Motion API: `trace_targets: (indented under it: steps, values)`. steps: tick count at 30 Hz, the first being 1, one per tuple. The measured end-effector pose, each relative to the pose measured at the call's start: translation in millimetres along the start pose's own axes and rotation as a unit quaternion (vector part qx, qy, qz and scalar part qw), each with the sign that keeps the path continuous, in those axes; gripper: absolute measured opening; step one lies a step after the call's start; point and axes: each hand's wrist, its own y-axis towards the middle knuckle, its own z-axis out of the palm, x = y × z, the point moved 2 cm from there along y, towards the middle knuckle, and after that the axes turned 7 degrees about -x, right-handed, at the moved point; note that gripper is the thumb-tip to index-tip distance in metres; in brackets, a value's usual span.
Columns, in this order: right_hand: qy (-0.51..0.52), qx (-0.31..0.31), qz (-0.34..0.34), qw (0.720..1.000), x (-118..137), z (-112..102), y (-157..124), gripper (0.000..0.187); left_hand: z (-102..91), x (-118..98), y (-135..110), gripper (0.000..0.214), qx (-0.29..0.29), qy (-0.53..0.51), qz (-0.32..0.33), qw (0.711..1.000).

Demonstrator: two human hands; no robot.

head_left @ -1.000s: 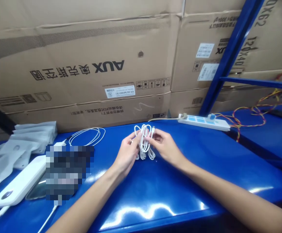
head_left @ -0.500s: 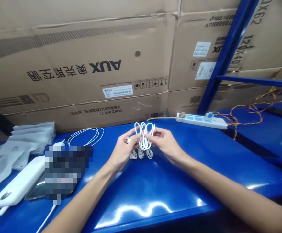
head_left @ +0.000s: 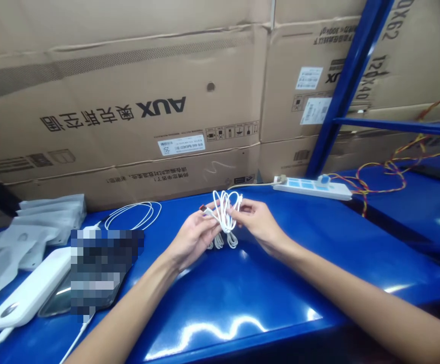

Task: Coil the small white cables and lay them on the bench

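Observation:
A bundled white cable is held just above the blue table, folded into several loops. My left hand pinches the cable's plug end between thumb and fingers, the plug tip pointing up and left. My right hand grips the middle of the bundle from the right, fingers closed round the loops. The lower loops hang down between both hands.
A second coiled white cable lies to the left. A white power bank, a phone and flat white bags lie at far left. A white power strip with red-yellow wires lies at back right. Cardboard boxes wall the back.
My left hand has pulled the plug end out from the bundle and lifted it up toward the top of the loops. My right hand has kept its grip on the bundle.

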Motion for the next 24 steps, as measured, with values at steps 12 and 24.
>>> trace_targets:
  steps: [12, 24]
  values:
    - [-0.005, 0.014, -0.020, 1.000, -10.6, 0.0, 2.7, 0.038, -0.6, 11.7, 7.1, 0.038, -0.047, 0.076, 0.070, 0.994]
    - [-0.070, -0.023, -0.119, 0.990, -4.8, -6.0, 2.4, 0.039, 0.0, 15.5, 7.6, 0.028, -0.075, 0.025, 0.046, 0.996]
